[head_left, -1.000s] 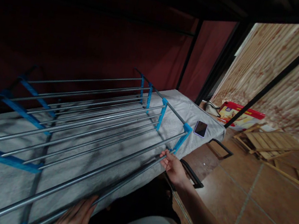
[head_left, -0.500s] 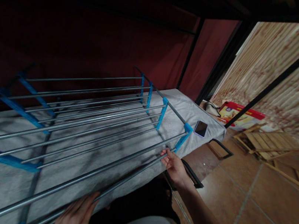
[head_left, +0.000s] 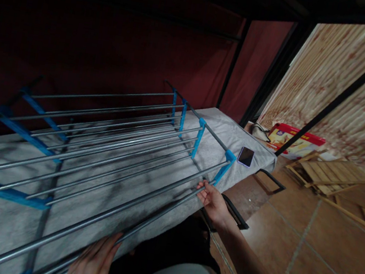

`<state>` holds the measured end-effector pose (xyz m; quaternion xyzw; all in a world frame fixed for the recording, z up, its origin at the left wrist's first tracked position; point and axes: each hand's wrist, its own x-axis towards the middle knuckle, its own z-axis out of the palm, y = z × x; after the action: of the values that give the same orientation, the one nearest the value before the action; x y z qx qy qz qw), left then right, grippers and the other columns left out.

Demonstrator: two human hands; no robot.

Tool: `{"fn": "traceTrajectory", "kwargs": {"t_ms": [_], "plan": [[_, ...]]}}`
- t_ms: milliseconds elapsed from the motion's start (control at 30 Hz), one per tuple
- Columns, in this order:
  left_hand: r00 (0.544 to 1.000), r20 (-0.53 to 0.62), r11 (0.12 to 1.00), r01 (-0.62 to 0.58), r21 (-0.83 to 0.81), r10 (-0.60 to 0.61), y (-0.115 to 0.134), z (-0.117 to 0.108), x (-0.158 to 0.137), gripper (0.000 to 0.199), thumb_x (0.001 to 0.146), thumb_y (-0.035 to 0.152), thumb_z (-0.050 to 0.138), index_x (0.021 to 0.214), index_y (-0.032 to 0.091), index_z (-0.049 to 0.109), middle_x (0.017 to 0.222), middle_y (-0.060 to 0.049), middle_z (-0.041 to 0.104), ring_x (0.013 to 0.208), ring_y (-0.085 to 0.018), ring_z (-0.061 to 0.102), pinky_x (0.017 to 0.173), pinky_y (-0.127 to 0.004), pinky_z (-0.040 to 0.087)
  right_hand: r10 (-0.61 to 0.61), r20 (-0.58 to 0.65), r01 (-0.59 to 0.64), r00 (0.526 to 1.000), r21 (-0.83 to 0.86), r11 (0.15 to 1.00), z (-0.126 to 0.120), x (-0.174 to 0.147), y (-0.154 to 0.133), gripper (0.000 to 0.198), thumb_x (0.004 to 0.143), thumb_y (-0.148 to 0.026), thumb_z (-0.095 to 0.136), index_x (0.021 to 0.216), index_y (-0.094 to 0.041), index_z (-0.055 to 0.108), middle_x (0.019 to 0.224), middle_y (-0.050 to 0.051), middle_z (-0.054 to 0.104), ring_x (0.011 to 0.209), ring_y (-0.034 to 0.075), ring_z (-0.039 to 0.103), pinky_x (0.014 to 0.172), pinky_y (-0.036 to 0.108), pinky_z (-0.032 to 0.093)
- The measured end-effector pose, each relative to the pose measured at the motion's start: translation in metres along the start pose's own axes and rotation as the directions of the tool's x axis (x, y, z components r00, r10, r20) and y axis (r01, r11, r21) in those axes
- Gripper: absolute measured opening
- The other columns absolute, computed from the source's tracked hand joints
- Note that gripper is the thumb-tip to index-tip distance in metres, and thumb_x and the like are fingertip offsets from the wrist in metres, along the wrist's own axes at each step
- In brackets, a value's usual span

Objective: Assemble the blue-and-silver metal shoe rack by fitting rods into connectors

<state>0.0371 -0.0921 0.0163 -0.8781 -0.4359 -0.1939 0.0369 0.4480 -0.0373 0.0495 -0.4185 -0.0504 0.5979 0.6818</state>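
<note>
A metal drying rack (head_left: 97, 157) with blue plastic brackets (head_left: 198, 138) lies across a grey cloth-covered surface. My right hand (head_left: 212, 202) pinches the front rod (head_left: 160, 214) near its right end, just below the corner bracket. Farther left, at the bottom of the view, my left hand (head_left: 94, 259) is wrapped over the lower front rods; its fingertips are partly hidden. A black tube foot (head_left: 235, 211) juts past the surface's edge under my right wrist.
A phone (head_left: 246, 156) lies on the grey cloth (head_left: 219, 122) right of the rack. Another black tube foot (head_left: 273, 182) overhangs the edge. On the tiled floor are a wooden folding piece (head_left: 336, 176) and a red-yellow box (head_left: 295, 141). Black frame posts (head_left: 233, 67) stand behind.
The view has shifted very slightly. Both hands keep the same places on the rods, and the rack has not visibly moved.
</note>
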Motion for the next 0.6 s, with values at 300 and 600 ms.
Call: {"fn": "traceTrajectory", "kwargs": {"t_ms": [300,600], "plan": [[0.999,-0.015,0.998,0.039,-0.056,-0.040,0.003,-0.006,0.011,0.040,0.101,0.044,0.037,0.124,0.028,0.065,0.112,-0.002,0.077,0.095,-0.018,0.075,0.079,-0.028,0.062,-0.001,-0.001,0.001,1.000,0.008,1.000,0.000,0.001,-0.002,0.011,0.080,-0.022,0.077,0.088,-0.023,0.068,0.088,0.000,0.075,0.077,0.014,0.071,0.071,0.024,0.057],[0.999,-0.037,0.999,-0.039,0.035,0.040,0.002,-0.016,0.022,0.041,0.103,0.040,0.032,0.122,0.026,0.065,0.108,-0.003,0.078,0.092,-0.019,0.075,0.076,-0.030,0.062,-0.010,-0.003,0.010,1.000,-0.005,1.000,0.003,0.000,-0.003,0.010,0.080,-0.023,0.077,0.084,-0.022,0.068,0.087,0.000,0.075,0.076,0.013,0.070,0.071,0.023,0.057]]}}
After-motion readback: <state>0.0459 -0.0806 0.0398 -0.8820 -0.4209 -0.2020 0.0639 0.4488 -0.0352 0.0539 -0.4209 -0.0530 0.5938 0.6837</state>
